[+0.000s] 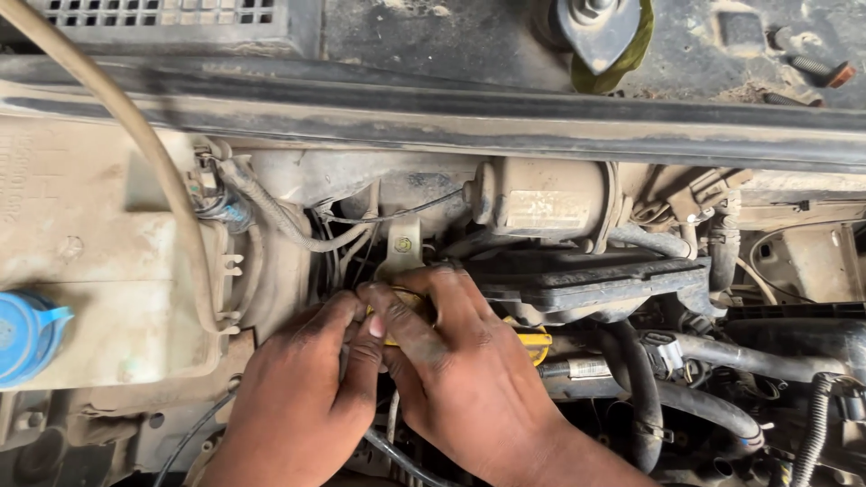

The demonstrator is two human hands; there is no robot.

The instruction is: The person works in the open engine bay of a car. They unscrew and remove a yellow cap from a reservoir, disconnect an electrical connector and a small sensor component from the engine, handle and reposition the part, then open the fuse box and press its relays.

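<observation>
Both my hands are deep in a dusty engine bay. My right hand (pixel 456 356) is curled around a small yellow part (pixel 534 343), mostly hidden under its fingers, just below a pale metal bracket with a bolt (pixel 401 245). My left hand (pixel 302 392) presses in from the left, its fingertips touching the same yellow part and my right thumb. What exactly the fingers pinch is hidden.
A cream fluid reservoir (pixel 99 243) with a blue cap (pixel 25 334) sits at left, a beige hose (pixel 153 153) over it. A cylindrical motor unit (pixel 546 200) lies behind. Black hoses (pixel 713 406) and wiring crowd the right. A dark cowl bar (pixel 451 113) spans the top.
</observation>
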